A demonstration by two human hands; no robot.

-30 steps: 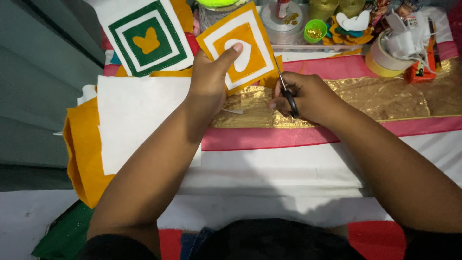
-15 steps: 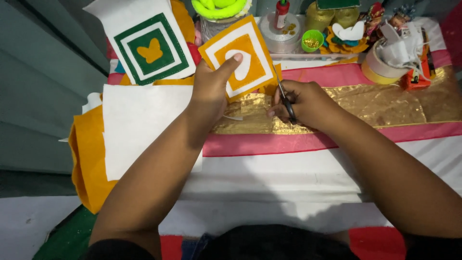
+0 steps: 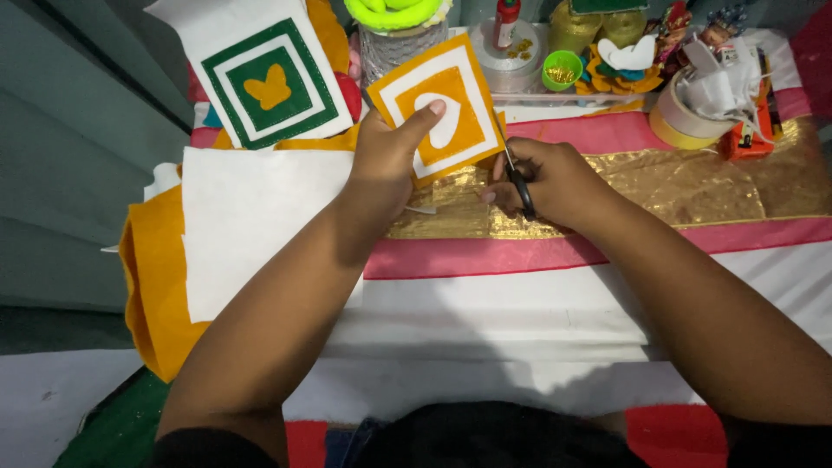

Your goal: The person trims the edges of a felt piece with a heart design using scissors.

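- the orange and white felt square with a white heart (image 3: 446, 108) is held tilted just above the gold fabric strip (image 3: 693, 186).
- left hand (image 3: 390, 156) pinches its lower left edge, thumb on the heart.
- right hand (image 3: 542, 178), closed around black-handled scissors (image 3: 517, 178), meets its right edge.
- it looks light, soft and floppy; best held near the cut.

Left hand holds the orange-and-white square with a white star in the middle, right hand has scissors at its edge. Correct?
Not quite: the head view shows a white heart, not a star, on the orange-and-white square. The left hand holds it; the right hand has scissors at its edge.
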